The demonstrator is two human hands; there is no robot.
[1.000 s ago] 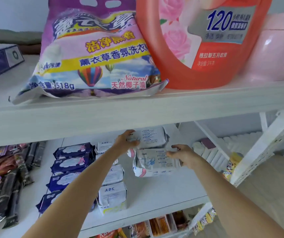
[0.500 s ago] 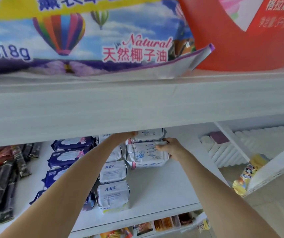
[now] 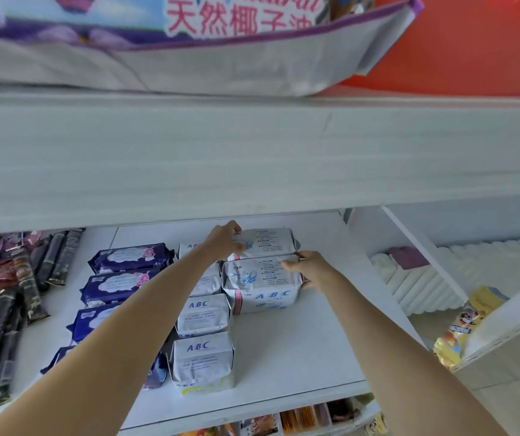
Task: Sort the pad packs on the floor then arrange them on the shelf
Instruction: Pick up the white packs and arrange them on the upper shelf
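Note:
Two large white ABC pad packs lie on the white middle shelf (image 3: 299, 350), one behind the other. My left hand (image 3: 223, 243) grips the left end of the rear pack (image 3: 268, 242). My right hand (image 3: 310, 269) holds the right end of the front pack (image 3: 260, 286), thumb on top. Left of them runs a column of smaller white ABC packs (image 3: 203, 316), the nearest (image 3: 202, 361) at the shelf's front. Further left lies a column of dark blue pad packs (image 3: 131, 258), partly hidden by my left forearm.
The upper shelf board (image 3: 252, 158) hangs close overhead, carrying a detergent bag (image 3: 189, 48) and a red bottle (image 3: 479, 42). Dark snack bars (image 3: 0, 325) fill the shelf's left end. Yellow snack packets (image 3: 460, 328) sit at the right, and more snacks (image 3: 302, 416) on the shelf below.
The view has dropped and come closer to the shelf. Both hands stay on the two large white packs, which have slid back and left against the smaller ABC column.

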